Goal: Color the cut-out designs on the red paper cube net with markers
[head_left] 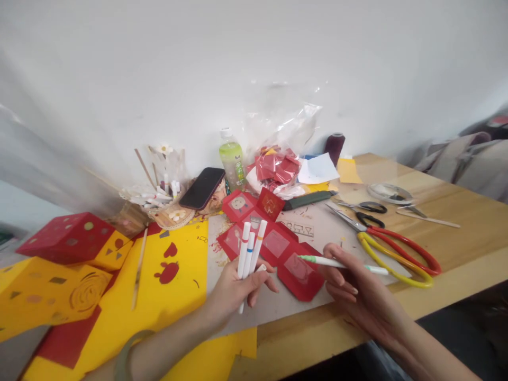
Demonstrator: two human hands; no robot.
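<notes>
My left hand (242, 288) is closed round three white felt-tip pens (248, 248) with red, blue and orange bands, held upright. A small white end also pokes out between its thumb and fingers; I cannot tell what it belongs to. Between the fingers of my right hand (349, 278) lies a white felt-tip pen with a green tip (331, 261), almost level, its tip pointing left. Below and beyond both hands, a red paper cutout (273, 242) with clear panels and small pictures lies unfolded on a grey board (270, 312).
Large scissors (397, 251) with red and yellow handles lie right, near smaller black scissors (371, 209). Yellow card (174, 312) and red-and-yellow paper boxes (65, 238) fill the left. Behind stand a phone (202, 188), a bottle (232, 159) and a plastic bag of scraps (278, 164).
</notes>
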